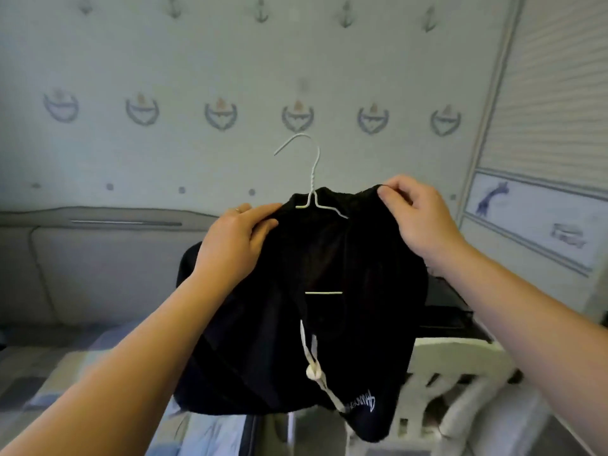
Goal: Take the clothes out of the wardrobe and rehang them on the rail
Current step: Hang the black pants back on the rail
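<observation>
A black hooded garment (pixel 286 340) with a white drawstring (pixel 314 366) and white lettering near its hem hangs in front of me on a white wire hanger (pixel 311 179). The hanger's hook points up and to the left, free of any rail. My left hand (pixel 237 241) grips the garment's left shoulder. My right hand (pixel 418 215) pinches the fabric at the right shoulder, thumb and fingers closed on the edge. The hanger's lower bar shows through the neck opening. No wardrobe or rail is in sight.
A wall with anchor and crest wallpaper (pixel 220 113) fills the background. A bed with a padded headboard (pixel 98 258) and checked bedding (pixel 49 373) lies at the left. A white chair back (pixel 454 373) stands at the lower right, a slatted door (pixel 552 93) at the right.
</observation>
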A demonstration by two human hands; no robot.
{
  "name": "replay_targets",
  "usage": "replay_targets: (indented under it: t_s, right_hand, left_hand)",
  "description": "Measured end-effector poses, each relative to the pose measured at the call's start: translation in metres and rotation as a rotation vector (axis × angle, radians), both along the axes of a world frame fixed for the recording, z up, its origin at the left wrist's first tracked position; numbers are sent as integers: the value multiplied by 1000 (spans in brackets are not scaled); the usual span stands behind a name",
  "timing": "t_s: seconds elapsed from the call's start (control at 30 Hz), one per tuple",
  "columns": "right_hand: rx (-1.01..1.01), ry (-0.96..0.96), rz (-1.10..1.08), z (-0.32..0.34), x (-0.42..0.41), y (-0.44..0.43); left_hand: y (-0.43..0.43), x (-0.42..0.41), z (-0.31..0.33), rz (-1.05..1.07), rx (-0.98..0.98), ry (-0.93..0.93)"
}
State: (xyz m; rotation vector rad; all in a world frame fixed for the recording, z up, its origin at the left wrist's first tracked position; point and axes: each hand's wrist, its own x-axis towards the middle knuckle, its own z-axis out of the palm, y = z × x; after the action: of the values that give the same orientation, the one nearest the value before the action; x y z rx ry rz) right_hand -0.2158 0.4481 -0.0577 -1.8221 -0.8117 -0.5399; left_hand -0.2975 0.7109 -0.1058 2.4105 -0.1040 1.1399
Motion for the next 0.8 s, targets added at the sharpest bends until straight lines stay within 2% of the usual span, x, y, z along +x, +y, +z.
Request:
replay_targets:
  t_s: [0.1,0.17,0.37,0.53,0.7,0.8]
  right_hand:
    - [-135,35,87,28,-3,-74]
    - [-211,55,37,40,-2,-126]
    - [-68,-12,-334,78,10,-285]
    - [-292,-7,-561,111,13,-405]
    - [-313,-72,-739,138,-6,-489]
    - [-397,-146,-919,152,-20,-526]
  left_hand:
    - [-68,45,38,-103,-13,-95]
    - [-117,72,62,-189,-17,-149]
    - [-268,147,116,-420,11,-239]
    - [-393,198,153,-599,18,-322]
    - [-509,236,178,-760,-3,-354]
    - [-571,252,190,-832,-17,-369]
